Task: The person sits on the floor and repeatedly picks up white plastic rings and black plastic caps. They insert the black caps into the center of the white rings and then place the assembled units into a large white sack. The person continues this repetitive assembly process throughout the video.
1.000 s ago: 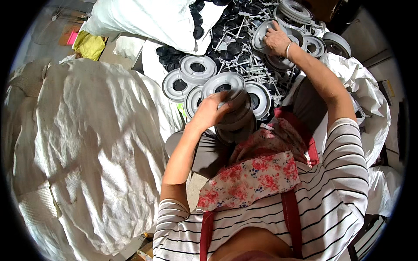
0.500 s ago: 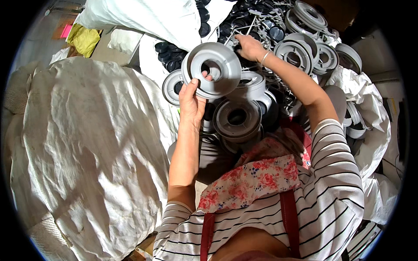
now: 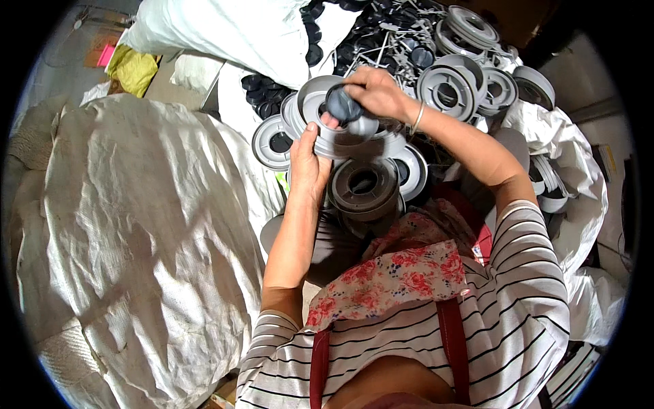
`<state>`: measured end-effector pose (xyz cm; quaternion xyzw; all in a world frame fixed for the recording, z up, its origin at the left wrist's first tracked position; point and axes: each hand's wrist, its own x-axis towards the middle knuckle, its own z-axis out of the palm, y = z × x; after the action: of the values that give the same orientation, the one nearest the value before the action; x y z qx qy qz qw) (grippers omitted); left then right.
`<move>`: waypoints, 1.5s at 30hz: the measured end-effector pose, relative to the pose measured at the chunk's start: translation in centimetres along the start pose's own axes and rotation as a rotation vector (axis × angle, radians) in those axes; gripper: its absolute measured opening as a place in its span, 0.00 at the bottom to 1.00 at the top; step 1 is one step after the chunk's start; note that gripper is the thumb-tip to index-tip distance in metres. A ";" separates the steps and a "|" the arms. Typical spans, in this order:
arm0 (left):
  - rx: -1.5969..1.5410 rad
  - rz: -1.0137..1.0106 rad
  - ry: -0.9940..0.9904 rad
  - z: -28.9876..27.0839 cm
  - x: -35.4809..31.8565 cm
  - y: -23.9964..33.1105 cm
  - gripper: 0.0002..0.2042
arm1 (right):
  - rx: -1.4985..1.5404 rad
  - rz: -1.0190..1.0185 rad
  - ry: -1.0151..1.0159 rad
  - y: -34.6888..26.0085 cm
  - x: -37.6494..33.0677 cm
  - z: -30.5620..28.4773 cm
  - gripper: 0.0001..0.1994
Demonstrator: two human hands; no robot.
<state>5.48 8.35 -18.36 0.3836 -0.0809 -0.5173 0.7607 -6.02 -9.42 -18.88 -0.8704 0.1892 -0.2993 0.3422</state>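
My left hand (image 3: 310, 160) grips a grey plastic ring-shaped part (image 3: 313, 102) by its lower left rim, thumb on top and fingertips showing through the central hole. Between the fingers of my right hand (image 3: 379, 93) is a round black cap (image 3: 343, 103), held tilted over that hole. Whether the cap touches the grey part I cannot tell. Below my hands, more grey ring-shaped parts (image 3: 363, 204) are stacked at my lap. Another grey ring (image 3: 261, 142) lies just left of the held one.
Loose black caps (image 3: 266, 95) and thin white sticks (image 3: 402, 42) are heaped beyond my hands. More grey rings (image 3: 446, 92) lie at the far right. A large white woven sack (image 3: 136, 252) fills the left side; another white sack (image 3: 579, 225) stands on the right.
My right hand has come back from the heap toward my left hand, bringing a black cap over the grey part. The grey part has tilted.
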 end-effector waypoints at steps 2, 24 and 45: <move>0.039 0.036 -0.096 1.5 -1.0 -1.0 0.22 | 0.083 0.158 -0.097 -1.7 -1.7 -1.0 0.16; 1.161 0.525 -0.105 7.5 -10.9 -3.6 0.29 | 1.445 0.570 -0.139 -8.1 -9.4 -4.6 0.15; 1.611 0.720 -0.636 2.5 -8.9 -1.7 0.31 | 1.354 0.749 -0.313 -5.0 -10.1 -5.5 0.15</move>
<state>-1.15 14.37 -15.32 0.5872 -0.7329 -0.1195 0.3223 -16.56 -3.22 -16.02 -0.3831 0.1960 -0.0883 0.8983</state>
